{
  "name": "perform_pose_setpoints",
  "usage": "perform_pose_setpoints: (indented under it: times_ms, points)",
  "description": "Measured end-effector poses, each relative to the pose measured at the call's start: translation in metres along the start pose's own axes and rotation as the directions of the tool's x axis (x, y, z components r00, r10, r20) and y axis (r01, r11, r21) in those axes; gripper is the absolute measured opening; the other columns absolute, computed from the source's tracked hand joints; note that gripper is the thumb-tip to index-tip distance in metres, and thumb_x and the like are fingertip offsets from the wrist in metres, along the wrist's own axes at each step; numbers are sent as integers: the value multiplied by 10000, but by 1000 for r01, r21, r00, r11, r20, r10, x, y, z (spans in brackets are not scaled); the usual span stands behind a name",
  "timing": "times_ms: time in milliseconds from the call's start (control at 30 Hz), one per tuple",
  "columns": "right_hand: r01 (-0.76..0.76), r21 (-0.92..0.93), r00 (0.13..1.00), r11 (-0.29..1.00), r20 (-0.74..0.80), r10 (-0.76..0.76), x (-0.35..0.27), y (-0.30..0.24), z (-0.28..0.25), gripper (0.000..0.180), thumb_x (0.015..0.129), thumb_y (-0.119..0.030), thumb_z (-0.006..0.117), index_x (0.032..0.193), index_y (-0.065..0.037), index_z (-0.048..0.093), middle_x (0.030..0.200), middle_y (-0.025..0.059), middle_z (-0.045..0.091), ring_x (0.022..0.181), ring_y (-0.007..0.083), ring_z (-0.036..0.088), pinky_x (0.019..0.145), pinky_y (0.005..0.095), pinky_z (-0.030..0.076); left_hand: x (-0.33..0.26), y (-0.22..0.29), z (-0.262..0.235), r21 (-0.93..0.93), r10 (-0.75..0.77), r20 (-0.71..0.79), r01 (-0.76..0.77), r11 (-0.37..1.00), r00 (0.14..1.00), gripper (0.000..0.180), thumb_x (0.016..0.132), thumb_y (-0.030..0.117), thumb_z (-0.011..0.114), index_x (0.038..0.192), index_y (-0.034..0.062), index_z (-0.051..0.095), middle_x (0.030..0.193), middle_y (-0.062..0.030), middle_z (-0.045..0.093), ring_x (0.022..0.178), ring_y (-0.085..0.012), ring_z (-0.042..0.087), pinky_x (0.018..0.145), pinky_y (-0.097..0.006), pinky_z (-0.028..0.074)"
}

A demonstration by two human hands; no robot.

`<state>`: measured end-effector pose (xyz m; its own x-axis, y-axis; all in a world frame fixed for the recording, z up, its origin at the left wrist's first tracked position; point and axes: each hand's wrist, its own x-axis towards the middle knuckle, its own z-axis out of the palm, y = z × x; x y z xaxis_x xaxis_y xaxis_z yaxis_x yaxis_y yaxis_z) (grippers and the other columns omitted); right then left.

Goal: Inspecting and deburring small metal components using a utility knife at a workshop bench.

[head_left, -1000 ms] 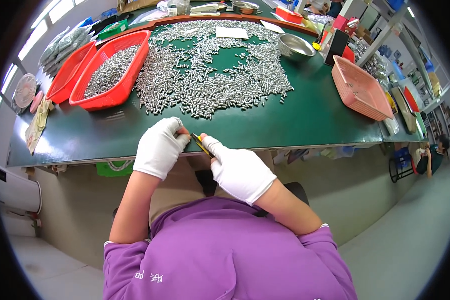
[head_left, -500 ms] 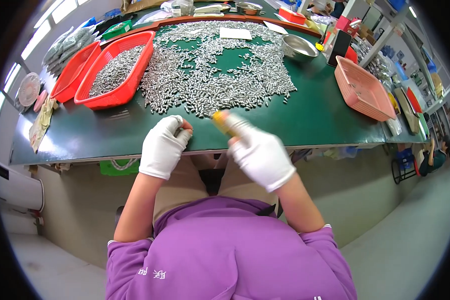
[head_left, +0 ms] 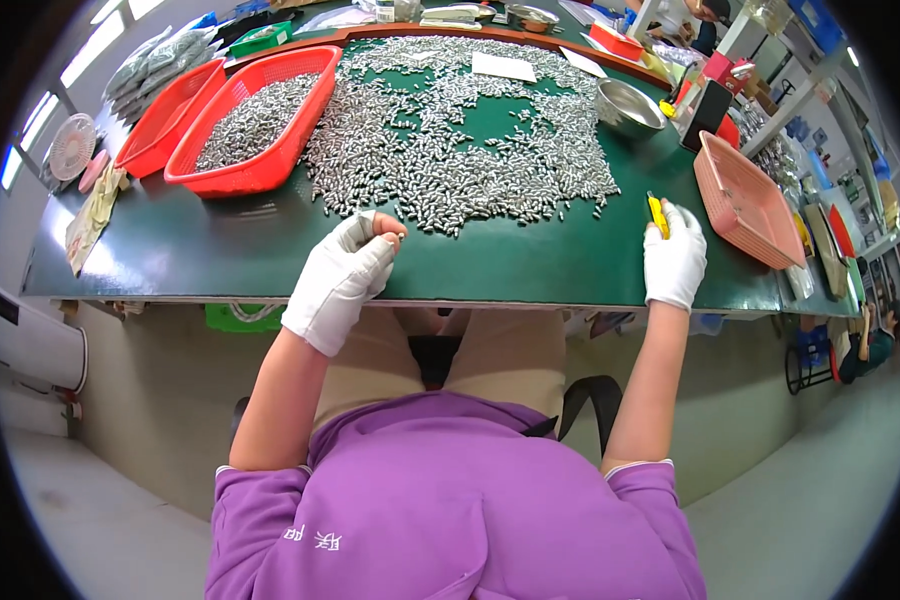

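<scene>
A wide spread of small silvery metal parts (head_left: 450, 190) covers much of the green table in front of me. My left hand (head_left: 340, 275), in a white glove with bare fingertips, is closed in a pinch just before the near edge of the spread. A tiny part (head_left: 401, 236) shows at its fingertips, most likely one of the metal parts. Farther right, my gloved right hand (head_left: 676, 260) is closed around a yellow utility knife (head_left: 658, 217), whose narrow tip points away from me. The right hand is over the table, apart from the parts.
A red basket (head_left: 310, 110) of metal parts stands at the left, beside another red basket (head_left: 150, 140). A steel bowl (head_left: 630, 105) sits at the spread's right, with a pink basket (head_left: 750, 205) beyond. White paper (head_left: 503, 67) lies on the parts.
My right hand has swung away to the right with the yellow knife, from close beside the left hand. The left hand has shifted slightly right and farther out, still pinched.
</scene>
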<state>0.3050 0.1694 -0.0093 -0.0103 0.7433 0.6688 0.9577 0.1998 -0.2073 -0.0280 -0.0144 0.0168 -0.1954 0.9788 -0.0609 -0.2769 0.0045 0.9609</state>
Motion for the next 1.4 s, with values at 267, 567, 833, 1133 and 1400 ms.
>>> perform_pose_setpoints:
  times_ms: [267,567,833,1133,1400]
  points:
    - [472,738,849,483,-233,-474,-46,-129,-64,205,719,-9,761,886,-102,686,851,49,612,772,218,588,679,315,478,-6,-4,20,-202,-80,189,118,972,979,114,948,161,577,1019,75,551,657,87,371,543,-25,293,509,-187,230]
    - [417,846,847,333,-229,-479,-51,-163,-64,163,643,-72,744,768,-96,642,644,63,563,524,271,544,467,369,419,-11,-11,33,-198,-141,312,210,957,940,156,945,259,598,981,127,523,651,66,375,517,-42,281,509,-211,235]
    - [401,844,833,356,-174,-525,-53,-156,-62,161,635,-71,738,705,-87,594,607,73,522,501,266,522,444,377,383,-15,-15,38,-316,-115,358,236,919,927,137,948,237,598,970,122,526,697,57,407,517,-45,268,496,-214,229]
    - [328,439,943,836,-202,-264,-32,-102,-58,291,694,-95,761,965,-115,656,964,79,640,917,293,588,828,413,463,-16,-6,28,486,364,-57,-293,823,929,33,877,41,641,904,42,621,801,36,558,705,-27,476,636,-190,410]
    - [-211,-139,953,968,189,235,-6,-3,-23,464,782,-353,708,1180,-122,644,1126,148,635,1012,318,631,873,419,505,-4,-12,3,919,401,31,-184,349,916,68,792,82,671,827,43,628,765,-133,597,669,-264,587,640,-346,472]
